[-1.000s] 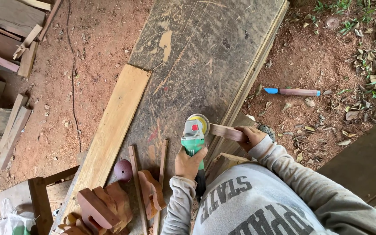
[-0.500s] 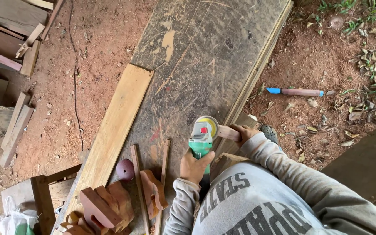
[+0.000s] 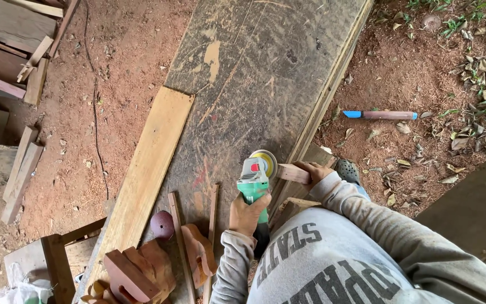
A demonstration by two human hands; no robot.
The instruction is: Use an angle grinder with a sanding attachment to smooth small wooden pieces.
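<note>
My left hand [image 3: 247,214] grips the body of a green and grey angle grinder [image 3: 253,183] with a yellow sanding disc [image 3: 265,160] at its head. My right hand [image 3: 316,170] holds a small reddish wooden piece [image 3: 292,173] by its right end, and the piece's left end meets the disc. Both are held over the near part of a long, dark, scratched workbench board [image 3: 254,79]. My grey sleeves and printed sweatshirt fill the lower right.
A pale plank [image 3: 147,169] lies along the bench's left side. Reddish shaped wood pieces [image 3: 142,270], thin strips [image 3: 176,236] and a round dark-red disc [image 3: 162,223] lie at the near end. Scrap timber [image 3: 12,50] is stacked at left. A blue-tipped stick [image 3: 379,115] lies on the dirt at right.
The grinder and wooden piece have stayed pressed together, shifting slightly right, then back left. The view moved a little.
</note>
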